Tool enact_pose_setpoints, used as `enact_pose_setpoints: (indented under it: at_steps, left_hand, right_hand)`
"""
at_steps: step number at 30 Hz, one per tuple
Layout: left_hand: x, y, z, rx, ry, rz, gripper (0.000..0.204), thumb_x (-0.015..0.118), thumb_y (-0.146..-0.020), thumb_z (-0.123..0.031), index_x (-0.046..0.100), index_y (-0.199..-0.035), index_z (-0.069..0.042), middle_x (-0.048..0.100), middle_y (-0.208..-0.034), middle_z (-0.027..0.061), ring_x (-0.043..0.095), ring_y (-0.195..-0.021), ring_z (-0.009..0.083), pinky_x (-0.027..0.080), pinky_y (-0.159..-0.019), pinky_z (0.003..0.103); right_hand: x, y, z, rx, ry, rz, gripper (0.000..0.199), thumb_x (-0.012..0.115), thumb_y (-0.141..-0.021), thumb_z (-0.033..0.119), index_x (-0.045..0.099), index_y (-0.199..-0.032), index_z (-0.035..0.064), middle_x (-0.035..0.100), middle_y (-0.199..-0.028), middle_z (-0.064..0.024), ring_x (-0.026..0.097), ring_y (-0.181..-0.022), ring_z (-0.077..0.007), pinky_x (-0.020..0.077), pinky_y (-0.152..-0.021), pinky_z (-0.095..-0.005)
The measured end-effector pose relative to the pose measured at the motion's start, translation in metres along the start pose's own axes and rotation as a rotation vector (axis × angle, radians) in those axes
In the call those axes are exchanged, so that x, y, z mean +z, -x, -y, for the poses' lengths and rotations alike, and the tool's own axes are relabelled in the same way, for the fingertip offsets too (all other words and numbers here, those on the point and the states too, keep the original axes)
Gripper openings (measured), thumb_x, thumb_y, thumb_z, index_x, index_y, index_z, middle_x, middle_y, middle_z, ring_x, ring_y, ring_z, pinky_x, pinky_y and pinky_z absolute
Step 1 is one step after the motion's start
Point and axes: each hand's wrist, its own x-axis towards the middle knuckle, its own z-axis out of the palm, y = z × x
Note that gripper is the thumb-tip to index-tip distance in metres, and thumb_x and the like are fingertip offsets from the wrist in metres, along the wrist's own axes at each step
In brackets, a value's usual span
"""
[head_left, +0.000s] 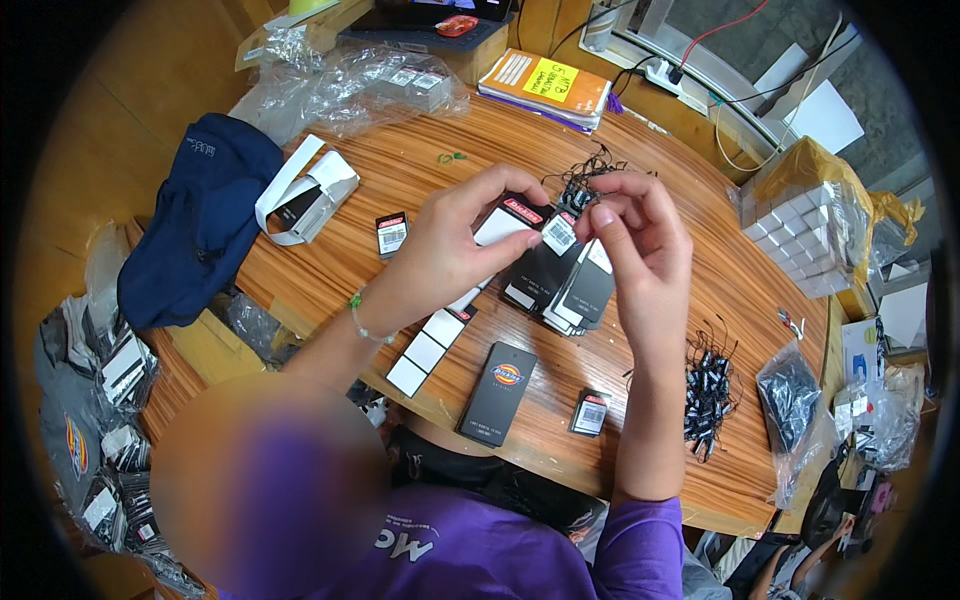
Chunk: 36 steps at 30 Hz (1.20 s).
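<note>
Above the stack of dark hang tags, my left hand (462, 228) closes thumb and forefinger around a tag with a red top and white label (510, 222). Beside its thumb tip is a small barcode tag (560, 234). My right hand (640, 235) is pinched at the upper right of that tag, on what looks like a black hang-tag string; fingers partly hide it. Below the hands lie the dark hang tags (583, 292), and behind them a tangle of black strings (590, 180). A strip of white-label tags (430, 350) lies under my left wrist.
Near the front edge lie a large dark tag (497, 393) and a small tag stack (589, 412). A black string pile (708, 390) is right of my forearm. A white box (312, 195), navy cloth bag (205, 215), notebooks (545, 88) and bagged white boxes (800, 235) stand around.
</note>
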Motion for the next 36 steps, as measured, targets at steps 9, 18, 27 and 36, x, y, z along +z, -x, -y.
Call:
enact_pose_setpoints:
  at_steps: [9,18,27,36]
  left_hand:
    - [-0.013,0.002,-0.020,0.155,-0.371,-0.054,0.017,0.064,-0.071,0.004,0.060,-0.087,-0.001,0.062,-0.082,0.0076,0.061,-0.077,0.0172,0.049,-0.067,0.026]
    - [-0.016,0.001,-0.025,0.121,-0.333,-0.054,0.015,0.065,-0.070,0.004,0.060,-0.084,0.000,0.063,-0.088,0.0070,0.061,-0.080,0.0153,0.049,-0.071,0.025]
    - [-0.024,-0.002,-0.028,-0.167,-0.201,0.146,0.010,0.061,-0.078,-0.001,0.056,-0.087,0.002,0.062,-0.090,0.0056,0.059,-0.084,0.0122,0.047,-0.075,0.024]
    - [-0.022,-0.006,-0.009,-0.301,0.537,0.222,0.019,0.063,-0.082,-0.009,0.052,-0.096,-0.004,0.057,-0.086,-0.0001,0.054,-0.079,0.0049,0.044,-0.071,0.019]
  right_hand:
    - [0.015,0.007,-0.003,-0.098,0.418,0.100,0.027,0.067,-0.076,0.012,0.050,-0.095,0.0012,0.046,-0.068,-0.0052,0.044,-0.062,-0.0117,0.0385,-0.056,-0.0246]
    - [0.021,0.012,-0.005,-0.204,0.508,0.124,0.042,0.063,-0.071,0.002,0.041,-0.106,0.0012,0.046,-0.078,-0.0098,0.046,-0.068,-0.0190,0.0408,-0.060,-0.0290]
    - [-0.002,0.001,-0.009,-0.082,0.177,0.151,0.023,0.049,-0.076,-0.002,0.047,-0.099,0.0005,0.045,-0.067,-0.0020,0.043,-0.063,-0.0089,0.0377,-0.059,-0.0223]
    - [-0.002,0.000,0.000,0.151,-0.328,0.167,0.025,0.052,-0.081,-0.001,0.045,-0.104,0.0024,0.045,-0.077,0.0001,0.042,-0.070,-0.0068,0.0352,-0.066,-0.0189]
